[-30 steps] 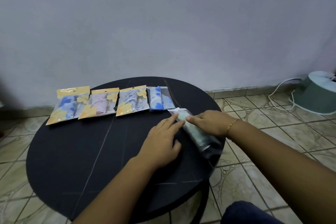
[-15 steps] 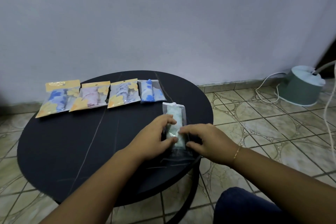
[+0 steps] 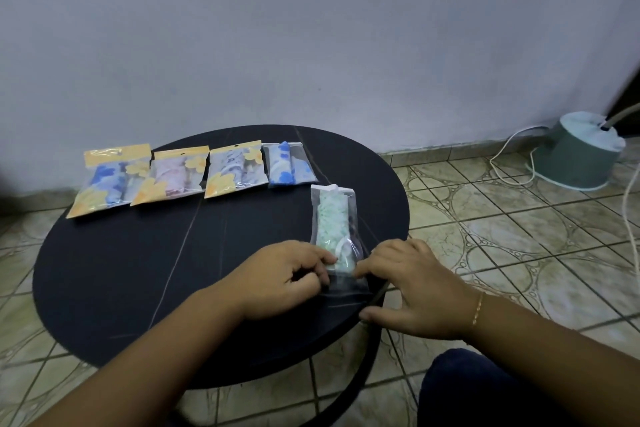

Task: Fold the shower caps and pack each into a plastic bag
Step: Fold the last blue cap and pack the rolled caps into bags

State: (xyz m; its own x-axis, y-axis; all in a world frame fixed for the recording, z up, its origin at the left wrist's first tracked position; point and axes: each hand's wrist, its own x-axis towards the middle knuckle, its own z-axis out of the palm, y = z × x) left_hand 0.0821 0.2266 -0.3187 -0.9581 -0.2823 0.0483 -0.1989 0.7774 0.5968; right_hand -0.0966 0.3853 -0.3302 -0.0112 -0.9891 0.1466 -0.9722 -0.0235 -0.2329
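A clear plastic bag (image 3: 348, 208) lies lengthwise near the right edge of the round black table (image 3: 138, 270). Inside it is a folded pale green shower cap (image 3: 330, 222). My left hand (image 3: 280, 279) pinches the bag's near left edge beside the cap's end. My right hand (image 3: 412, 295) has its fingers on the bag's near right edge, and its thumb rests at the table rim. Along the table's far side lie three packed bags with yellow headers (image 3: 110, 177) (image 3: 173, 173) (image 3: 233, 168) and one clear bag holding a blue cap (image 3: 289, 166).
A grey wall rises just behind the table. On the tiled floor to the right stands a green round appliance base (image 3: 578, 156) with a white cord (image 3: 509, 163). My knee in dark blue cloth (image 3: 485, 388) shows at the bottom right.
The bag with the green cap was turned from slanting to lengthwise on the table. Both hands slid down to its near end. The view shifted right.
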